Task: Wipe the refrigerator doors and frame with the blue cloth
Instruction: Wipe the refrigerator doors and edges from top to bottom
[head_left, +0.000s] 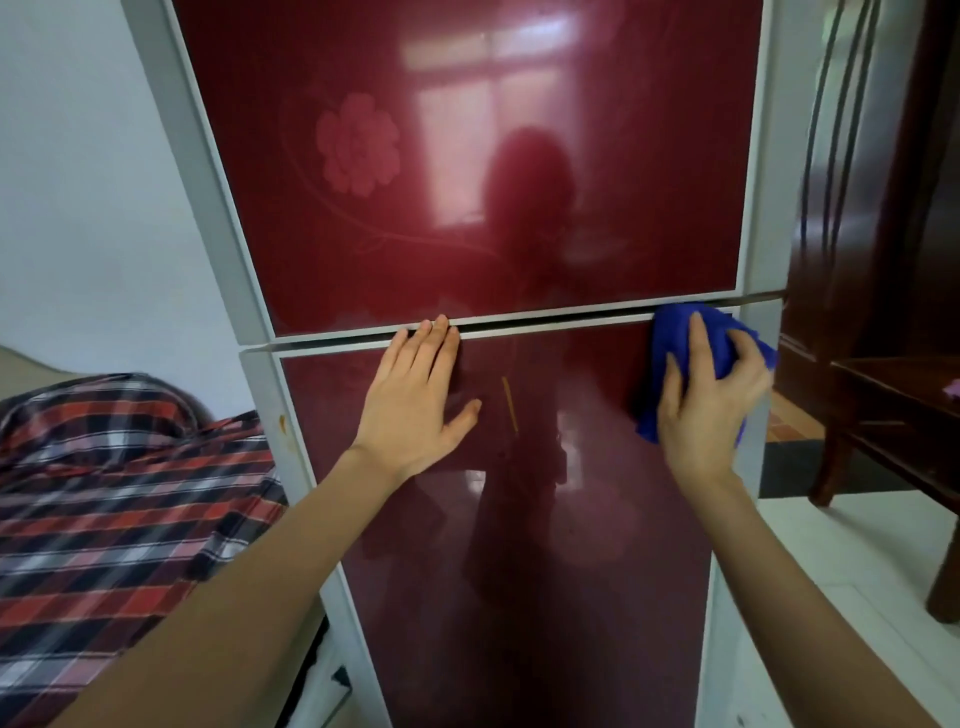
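Two-door refrigerator, glossy dark-red panels, grey frame (298, 483). Upper door (467, 156) carries a faint flower print; lower door (519, 545) begins just under the horizontal gap between them.

Left hand (415, 395): open, fingers spread flat against the lower door near its top edge, fingertips reaching the gap. Holds nothing; reads as a brace.

Right hand (706, 395): closed around the bunched blue cloth (675, 332), pressing it onto the lower door's upper right corner, right beside the frame strip on that side. Cloth's top touches the gap line.

Beside the fridge: plaid fabric (119, 493) at lower left, dark wooden furniture (893, 415) at right, well clear of the hands.

Step in hand, as judged: wiping the top right of the lower door, at or along the seam. How much of either door is already done cannot be told; the glare hides any streaks.

Next move likely calls for dragging the cloth along the top edge toward the braced hand, or down the right frame strip. Keep pressure even; the left hand would need to lift out of the cloth's path.
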